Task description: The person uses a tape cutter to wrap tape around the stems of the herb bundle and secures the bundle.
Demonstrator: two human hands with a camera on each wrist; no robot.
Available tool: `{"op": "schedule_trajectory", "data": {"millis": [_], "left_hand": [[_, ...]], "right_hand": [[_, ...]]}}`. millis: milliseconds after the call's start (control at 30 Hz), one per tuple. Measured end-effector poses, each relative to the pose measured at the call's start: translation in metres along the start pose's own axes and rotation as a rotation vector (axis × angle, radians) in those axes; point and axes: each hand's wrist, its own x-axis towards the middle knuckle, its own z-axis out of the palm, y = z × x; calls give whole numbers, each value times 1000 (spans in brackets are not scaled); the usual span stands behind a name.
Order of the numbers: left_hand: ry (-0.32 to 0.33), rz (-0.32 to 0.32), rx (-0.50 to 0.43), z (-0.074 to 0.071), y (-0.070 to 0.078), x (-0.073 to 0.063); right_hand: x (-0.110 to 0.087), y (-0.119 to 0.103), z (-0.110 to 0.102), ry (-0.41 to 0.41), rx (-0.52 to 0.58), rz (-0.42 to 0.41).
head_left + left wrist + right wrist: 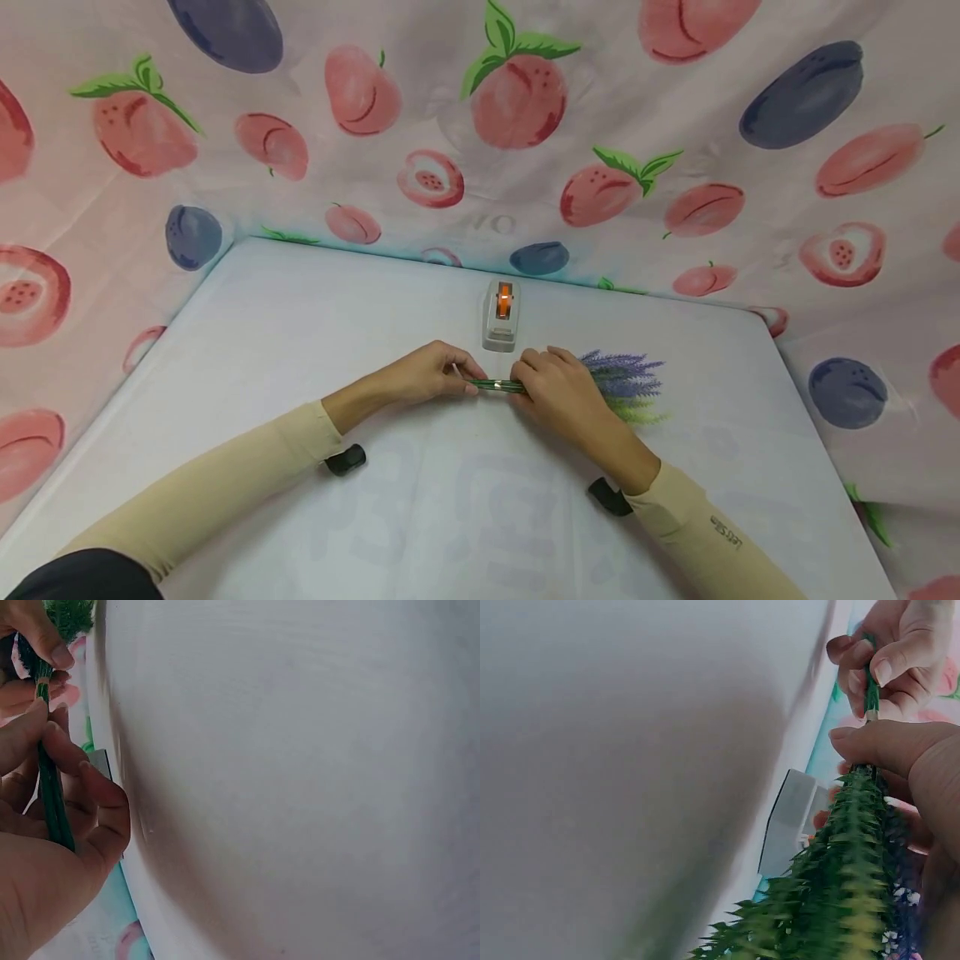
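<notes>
A bunch of artificial lavender (622, 375), with purple and yellow-green flower heads, lies across both hands above the table. My left hand (429, 372) pinches the green stems (51, 791) between thumb and fingers near their ends. With thumb and fingers, my right hand (566, 396) grips the bunch just below the flower heads, which point to the right. Between the hands a pale shiny band (871, 715), which looks like tape, circles the stems. The right wrist view shows the green foliage (847, 855) close up; part of the bunch is hidden behind the right hand.
A grey tape dispenser (501, 333) with an orange core stands just beyond the hands on the white table (337, 308). Fruit-patterned cloth (427, 100) hangs behind the table and at its sides. Black wrist devices (346, 460) sit below both sleeves.
</notes>
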Motion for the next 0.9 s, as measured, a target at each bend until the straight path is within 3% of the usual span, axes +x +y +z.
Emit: {"op": "schedule_trajectory", "data": {"millis": [567,700,900], "left_hand": [[-5,2,-107,-2,-4,1],[3,7,-84,-2,-5,2],[49,3,58,-2,-5,2]], "right_hand": [[1,1,-5,8,15,22],[2,1,-4,14,13,24],[4,3,-1,37,-3,18]]}}
